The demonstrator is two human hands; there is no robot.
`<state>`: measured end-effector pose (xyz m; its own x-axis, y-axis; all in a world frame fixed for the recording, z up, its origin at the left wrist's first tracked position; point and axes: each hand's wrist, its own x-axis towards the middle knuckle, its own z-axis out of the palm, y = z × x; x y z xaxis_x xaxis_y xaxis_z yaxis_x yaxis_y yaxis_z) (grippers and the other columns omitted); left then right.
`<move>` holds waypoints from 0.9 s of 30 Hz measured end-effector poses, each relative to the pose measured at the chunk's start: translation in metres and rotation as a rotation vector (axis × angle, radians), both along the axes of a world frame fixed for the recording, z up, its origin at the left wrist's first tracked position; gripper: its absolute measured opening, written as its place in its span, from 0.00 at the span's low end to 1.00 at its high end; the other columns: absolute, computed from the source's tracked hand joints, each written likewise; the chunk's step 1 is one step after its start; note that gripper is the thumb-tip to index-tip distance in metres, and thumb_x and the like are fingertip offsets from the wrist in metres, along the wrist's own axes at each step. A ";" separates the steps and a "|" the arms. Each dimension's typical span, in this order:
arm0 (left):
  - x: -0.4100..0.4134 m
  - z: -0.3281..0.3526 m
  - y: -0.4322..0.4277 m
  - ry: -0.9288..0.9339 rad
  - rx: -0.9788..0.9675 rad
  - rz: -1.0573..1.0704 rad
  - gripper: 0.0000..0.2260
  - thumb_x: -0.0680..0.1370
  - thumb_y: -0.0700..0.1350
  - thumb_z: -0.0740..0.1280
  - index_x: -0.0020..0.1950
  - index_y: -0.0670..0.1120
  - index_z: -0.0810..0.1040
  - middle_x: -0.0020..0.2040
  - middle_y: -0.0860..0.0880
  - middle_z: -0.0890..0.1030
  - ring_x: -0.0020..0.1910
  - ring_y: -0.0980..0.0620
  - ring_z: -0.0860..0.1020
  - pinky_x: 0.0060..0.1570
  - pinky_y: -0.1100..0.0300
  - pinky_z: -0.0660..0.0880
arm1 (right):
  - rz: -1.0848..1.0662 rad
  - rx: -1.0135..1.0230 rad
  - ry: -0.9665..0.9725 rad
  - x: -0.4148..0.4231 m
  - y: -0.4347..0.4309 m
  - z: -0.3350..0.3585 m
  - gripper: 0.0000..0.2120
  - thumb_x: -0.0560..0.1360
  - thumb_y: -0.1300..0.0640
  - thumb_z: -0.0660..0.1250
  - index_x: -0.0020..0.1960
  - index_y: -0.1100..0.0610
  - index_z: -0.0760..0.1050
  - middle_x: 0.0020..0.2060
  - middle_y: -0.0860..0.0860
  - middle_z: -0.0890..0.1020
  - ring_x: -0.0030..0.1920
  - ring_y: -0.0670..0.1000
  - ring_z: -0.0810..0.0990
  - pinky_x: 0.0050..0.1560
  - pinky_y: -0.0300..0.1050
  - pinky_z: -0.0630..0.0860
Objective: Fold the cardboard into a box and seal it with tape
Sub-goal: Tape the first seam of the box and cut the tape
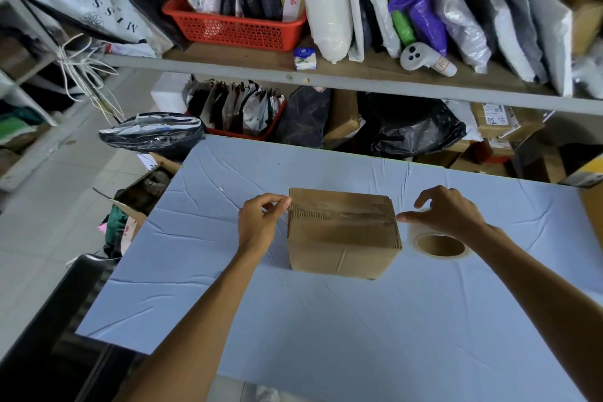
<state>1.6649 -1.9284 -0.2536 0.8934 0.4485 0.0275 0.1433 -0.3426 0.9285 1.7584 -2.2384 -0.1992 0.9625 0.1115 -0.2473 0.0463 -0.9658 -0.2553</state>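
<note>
Stretching a length of clear tape [342,213] along the top seam of the cardboard box [342,238], the person works with a hand at each upper edge. The box stands folded, flaps down, near the middle of the blue-covered table [326,336]. The left hand [261,222] is at the top left edge, thumb and forefinger pressed together on what looks like the tape's free end. The right hand [450,212] is just right of the box, fingers curled over the tape roll [439,246], thumb reaching toward the top right corner. The roll sits low beside the box; whether it touches the table I cannot tell.

The risks, as I judge them: if the left pinch slips, the free end may spring back and stick to itself. If the roll drifts nearer or farther, the strip runs off the seam and leaves a flap loose. A hard pull to the right could drag the box, since neither hand presses it down. With no cutter in sight, tearing may crease the tape.
</note>
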 end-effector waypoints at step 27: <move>0.004 0.007 -0.010 0.077 0.247 0.218 0.17 0.67 0.53 0.77 0.36 0.46 0.72 0.33 0.51 0.77 0.33 0.50 0.75 0.30 0.59 0.66 | -0.025 0.009 0.010 -0.008 0.000 -0.010 0.23 0.66 0.34 0.70 0.49 0.52 0.79 0.56 0.52 0.80 0.46 0.51 0.72 0.47 0.48 0.74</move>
<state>1.6688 -1.9386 -0.2462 0.7807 0.6177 0.0950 0.3050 -0.5092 0.8048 1.7506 -2.2381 -0.2091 0.9625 0.0894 -0.2563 0.0191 -0.9642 -0.2646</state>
